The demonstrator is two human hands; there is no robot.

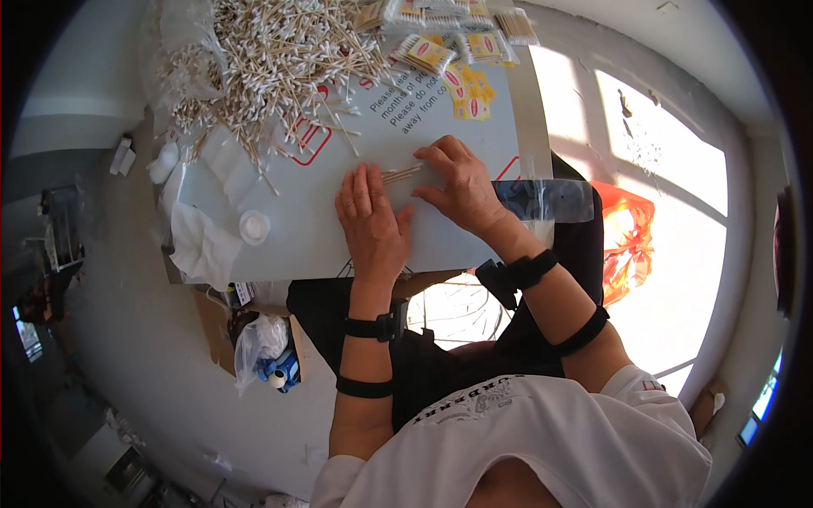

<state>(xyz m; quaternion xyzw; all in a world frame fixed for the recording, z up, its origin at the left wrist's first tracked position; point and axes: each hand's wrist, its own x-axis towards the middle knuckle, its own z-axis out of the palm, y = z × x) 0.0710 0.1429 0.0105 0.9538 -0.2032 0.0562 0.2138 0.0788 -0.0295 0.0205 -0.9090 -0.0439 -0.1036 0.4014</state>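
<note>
A small row of cotton swabs (401,174) lies on the table between my hands. My left hand (370,216) rests on the tabletop with its fingers stretched out side by side, against the left ends of these swabs, which it partly hides. To the right, my right hand (461,182) is curved over the table, thumb and fingers apart, close to the swabs' other ends and with nothing seen in its grasp. Beyond my hands spreads a big heap of loose cotton swabs (279,63).
Filled swab packets (426,54) and yellow cards (470,93) lie at the far right. White crumpled sheeting (201,241) and a round white item (254,227) are at left. Clear plastic (566,201) juts past the table's right edge. An orange bag (627,241) stands beyond it.
</note>
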